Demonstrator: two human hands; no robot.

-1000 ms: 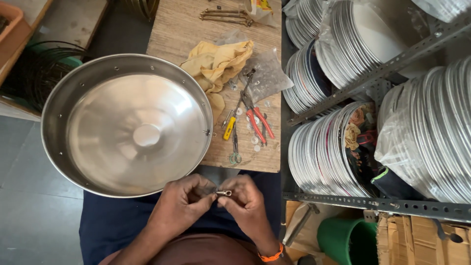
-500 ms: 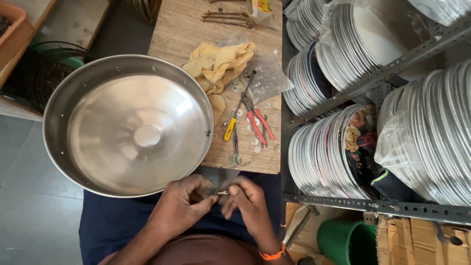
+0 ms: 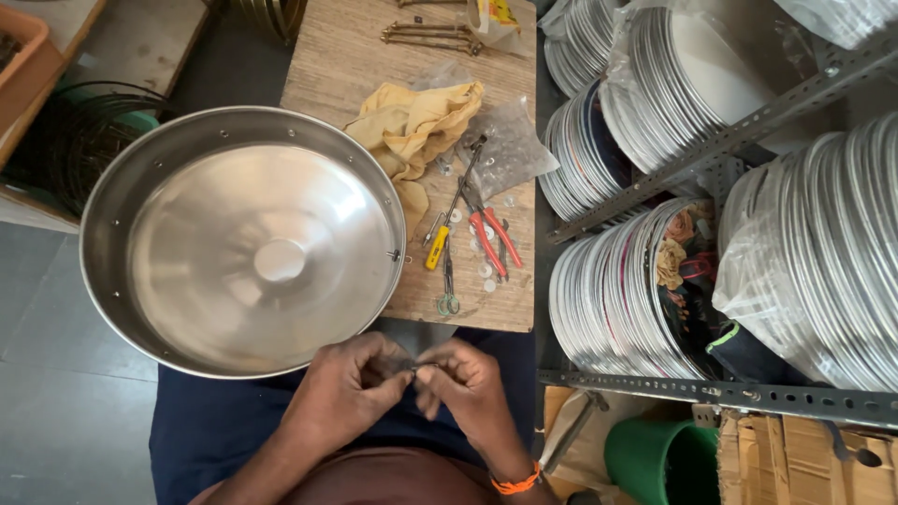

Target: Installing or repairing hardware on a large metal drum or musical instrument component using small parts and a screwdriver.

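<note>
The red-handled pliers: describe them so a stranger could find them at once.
Start at the wooden board beside the big steel bowl. Near the board's right edge, below the yellow cloth, lie several small tools. The red-handled pliers are the only red one, between the yellow-handled screwdriver and the board's edge.

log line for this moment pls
left hand: pinching small metal part | right hand: pinching same part | steel bowl: on wooden table edge
</note>
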